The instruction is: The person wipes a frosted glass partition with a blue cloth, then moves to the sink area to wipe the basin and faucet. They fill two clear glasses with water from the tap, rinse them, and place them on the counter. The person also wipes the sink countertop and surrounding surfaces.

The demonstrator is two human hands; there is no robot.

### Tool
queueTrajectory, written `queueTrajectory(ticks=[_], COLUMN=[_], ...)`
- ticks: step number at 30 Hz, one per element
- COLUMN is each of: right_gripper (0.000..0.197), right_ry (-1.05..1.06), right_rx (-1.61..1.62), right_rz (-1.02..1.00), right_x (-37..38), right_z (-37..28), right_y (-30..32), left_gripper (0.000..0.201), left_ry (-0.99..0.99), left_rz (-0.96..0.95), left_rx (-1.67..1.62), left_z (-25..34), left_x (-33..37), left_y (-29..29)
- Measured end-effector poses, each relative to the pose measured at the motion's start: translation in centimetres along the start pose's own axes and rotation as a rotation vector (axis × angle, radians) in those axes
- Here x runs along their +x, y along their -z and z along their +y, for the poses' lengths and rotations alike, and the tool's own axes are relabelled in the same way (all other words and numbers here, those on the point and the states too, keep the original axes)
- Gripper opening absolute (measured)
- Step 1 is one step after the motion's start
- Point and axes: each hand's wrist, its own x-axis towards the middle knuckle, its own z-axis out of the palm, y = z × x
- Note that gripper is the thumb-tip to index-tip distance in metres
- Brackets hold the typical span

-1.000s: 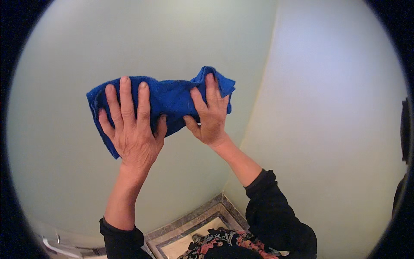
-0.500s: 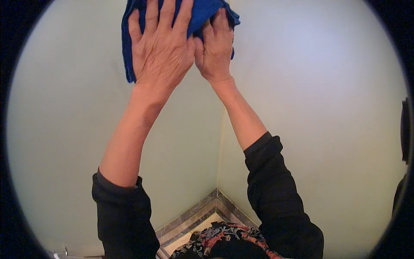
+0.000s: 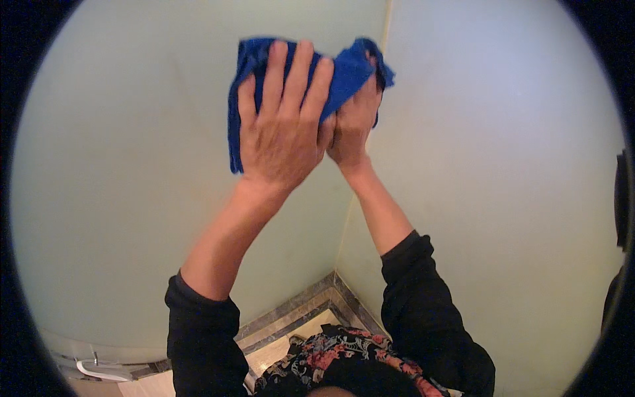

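Observation:
A folded blue cloth (image 3: 349,74) is spread against the pale green wall, just left of the corner where two walls meet. My left hand (image 3: 283,147) lies flat over the cloth, its fingers stretched out and apart, pressing it to the wall. Beside it, my right hand (image 3: 356,124) grips the cloth's right part, with a fold covering some of its fingers. The two hands are close together near the thumbs. Black sleeves are pushed up on both forearms.
The wall corner (image 3: 340,248) runs down to a floor with a dark patterned border (image 3: 291,311). A white curved object (image 3: 102,370) is at the lower left. Something dark (image 3: 622,198) stands at the right edge. Patterned black and red clothing shows below.
Both hands have moved down and to the right along the wall with the blue cloth. More of the cloth's upper edge now shows, and the white object at lower left is more visible.

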Motion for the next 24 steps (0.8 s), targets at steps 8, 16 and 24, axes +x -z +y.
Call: queueTrajectory(ticks=[8,16,24], right_gripper=[0.050,0.046,0.076], right_ry=[-0.589,-0.554,-0.895], right_rx=[0.319,0.183,0.578], right_rz=[0.002,-0.044,0.063], right_x=[-9.7,-15.2,-15.4], right_z=[-0.6,-2.9,-2.1], right_y=[0.8,1.6,0.1], left_gripper=[0.057,0.044,0.035], left_ry=[-0.004,-0.003,-0.092], left_rz=[-0.225,-0.182,-0.141], left_rx=[-0.193,-0.177,-0.201], left_z=[1.8,1.8,1.0], left_x=[-7.2,-14.1,-15.2], left_y=[-1.7,-1.6,-1.6])
